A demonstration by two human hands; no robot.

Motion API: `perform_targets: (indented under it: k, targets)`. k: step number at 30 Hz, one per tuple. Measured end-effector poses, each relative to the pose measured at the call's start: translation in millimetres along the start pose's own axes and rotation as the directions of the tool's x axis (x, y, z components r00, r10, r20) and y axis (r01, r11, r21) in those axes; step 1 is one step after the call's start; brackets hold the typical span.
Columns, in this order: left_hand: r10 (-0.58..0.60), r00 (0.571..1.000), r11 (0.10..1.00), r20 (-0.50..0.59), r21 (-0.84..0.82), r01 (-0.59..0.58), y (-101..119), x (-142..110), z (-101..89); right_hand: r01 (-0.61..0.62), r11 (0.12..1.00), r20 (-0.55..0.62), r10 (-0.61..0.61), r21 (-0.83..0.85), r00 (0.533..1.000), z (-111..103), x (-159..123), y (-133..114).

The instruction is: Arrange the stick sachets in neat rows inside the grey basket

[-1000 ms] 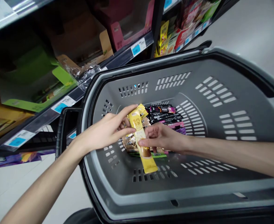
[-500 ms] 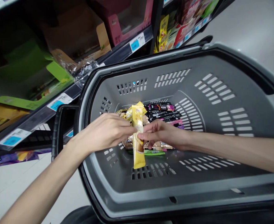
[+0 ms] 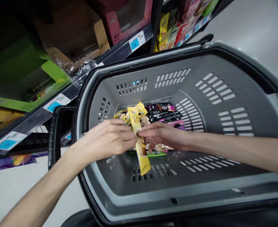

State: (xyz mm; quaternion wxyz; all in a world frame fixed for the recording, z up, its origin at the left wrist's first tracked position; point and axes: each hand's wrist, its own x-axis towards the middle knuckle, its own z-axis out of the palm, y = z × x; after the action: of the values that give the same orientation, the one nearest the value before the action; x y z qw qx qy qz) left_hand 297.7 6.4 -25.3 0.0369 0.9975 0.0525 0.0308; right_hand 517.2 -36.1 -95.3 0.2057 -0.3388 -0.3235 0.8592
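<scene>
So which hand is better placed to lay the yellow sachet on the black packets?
Probably the right hand: pinching the yellow sachet mid-length, it lies nearer the black packets; the left hand is farther off.

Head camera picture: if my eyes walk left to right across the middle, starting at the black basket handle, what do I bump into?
Black basket handle → left hand → yellow packet → right hand → right forearm.

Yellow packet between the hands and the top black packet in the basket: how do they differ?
The yellow packet is between the left hand and right hand; the black packet lies in the basket. The yellow packet runs steeply down the picture, the black packet nearly across it. Both look long and slim.
</scene>
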Motion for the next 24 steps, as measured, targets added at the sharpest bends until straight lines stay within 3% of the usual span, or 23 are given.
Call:
perform_targets:
  k: [4, 9, 15, 24]
  targets:
    - [0.017, 1.0, 1.0, 0.004, -0.013, -0.017, 1.2, 0.0, 0.8, 0.081, 0.996, -0.078, -0.079, 0.027, 0.994, 4.7, 1.0, -4.1]
    - [0.003, 1.0, 1.0, 0.0, -0.015, -0.003, 0.1, 2.3, 2.1, 0.087, 0.996, -0.178, -0.088, -0.014, 0.98, 6.9, 2.1, -4.7]
    - [0.022, 0.999, 0.999, -0.044, 0.043, -0.02, -1.1, 2.6, 3.3, 0.13, 0.99, -0.185, -0.139, -0.057, 0.973, 2.1, 2.0, 1.9]
    - [0.017, 0.993, 0.995, -0.116, 0.101, -0.005, -1.1, 2.6, 2.1, 0.082, 0.996, -0.173, -0.085, -0.023, 0.981, 1.8, 1.5, 2.7]
